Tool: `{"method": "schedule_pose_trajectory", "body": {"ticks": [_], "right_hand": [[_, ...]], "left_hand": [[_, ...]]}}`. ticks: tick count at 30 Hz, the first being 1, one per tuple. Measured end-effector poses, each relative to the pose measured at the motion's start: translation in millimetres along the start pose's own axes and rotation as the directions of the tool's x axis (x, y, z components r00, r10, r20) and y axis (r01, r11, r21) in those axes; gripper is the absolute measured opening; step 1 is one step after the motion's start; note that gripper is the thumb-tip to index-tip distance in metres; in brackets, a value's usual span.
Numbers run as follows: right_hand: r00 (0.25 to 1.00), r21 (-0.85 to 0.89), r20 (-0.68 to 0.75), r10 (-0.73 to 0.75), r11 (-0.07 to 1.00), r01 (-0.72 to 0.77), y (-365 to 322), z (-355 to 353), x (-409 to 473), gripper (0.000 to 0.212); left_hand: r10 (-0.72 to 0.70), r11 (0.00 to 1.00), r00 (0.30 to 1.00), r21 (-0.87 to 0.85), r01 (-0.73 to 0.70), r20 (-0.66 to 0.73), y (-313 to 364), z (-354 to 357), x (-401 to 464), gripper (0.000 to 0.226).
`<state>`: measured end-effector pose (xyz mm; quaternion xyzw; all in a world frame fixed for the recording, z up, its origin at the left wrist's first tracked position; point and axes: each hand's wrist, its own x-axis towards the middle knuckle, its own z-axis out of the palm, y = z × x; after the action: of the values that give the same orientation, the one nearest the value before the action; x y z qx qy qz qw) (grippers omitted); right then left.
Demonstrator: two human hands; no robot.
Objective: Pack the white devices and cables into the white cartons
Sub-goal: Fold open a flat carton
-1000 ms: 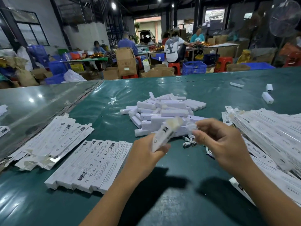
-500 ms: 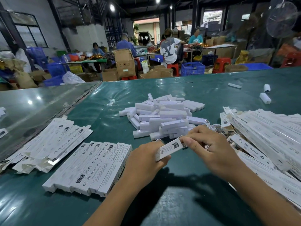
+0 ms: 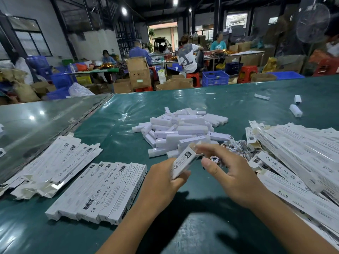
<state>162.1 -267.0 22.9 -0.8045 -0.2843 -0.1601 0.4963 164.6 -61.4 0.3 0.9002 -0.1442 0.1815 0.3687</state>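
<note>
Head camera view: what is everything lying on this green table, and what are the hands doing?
carton in hand: one, white, centre, far end open.
filled cartons: a row, white, near left.
flat cartons: a loose pile, white, far left.
devices: a heap, white, table centre.
cables: a tangle, white, right of the heap.
carton stack: many, white, right.
stray devices: a few, white, far right.
table: one, green.
left hand: grip on the carton.
right hand: fingers at the carton's open end.

Workshop beyond the green table (image 3: pixel 229 99)

Behind the table's far edge: a tall cardboard box (image 3: pixel 138 73), a blue crate (image 3: pixel 215 77), red stools (image 3: pixel 246 73), seated workers.
</note>
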Motion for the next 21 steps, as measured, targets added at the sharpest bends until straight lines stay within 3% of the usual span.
{"method": "schedule_pose_trajectory", "body": {"ticks": [2,5,9,14,18,21], "right_hand": [[0.999,0.016,-0.039,-0.012,1.000,0.013,0.4,-1.6,-1.0,0.028],[0.976,-0.100,-0.197,-0.097,0.992,0.078,-0.7,-4.8,0.2,0.023],[0.967,-0.184,-0.157,-0.199,0.968,0.169,0.4,-0.2,-1.0,0.028],[0.970,-0.147,-0.151,-0.190,0.975,0.167,0.6,5.2,-2.9,0.026],[0.977,-0.063,-0.132,-0.170,0.985,0.163,-4.5,9.1,-3.9,0.028],[0.983,-0.005,-0.126,-0.133,0.991,0.134,-8.2,10.3,-4.8,0.028]], "left_hand": [[-0.017,0.996,1.000,-0.088,0.016,-0.016,2.1,1.1,-1.1,0.025],[-0.036,0.965,0.999,-0.260,0.031,-0.016,8.2,5.8,-3.0,0.030],[-0.005,0.941,1.000,-0.340,0.010,0.016,14.9,11.4,-5.7,0.028],[0.044,0.951,0.993,-0.301,-0.076,-0.111,16.2,11.7,-6.1,0.020],[0.094,0.945,0.976,-0.291,-0.151,-0.198,22.4,10.0,-8.2,0.052],[0.186,0.933,0.956,-0.264,-0.244,-0.228,25.1,9.0,-11.3,0.054]]}}
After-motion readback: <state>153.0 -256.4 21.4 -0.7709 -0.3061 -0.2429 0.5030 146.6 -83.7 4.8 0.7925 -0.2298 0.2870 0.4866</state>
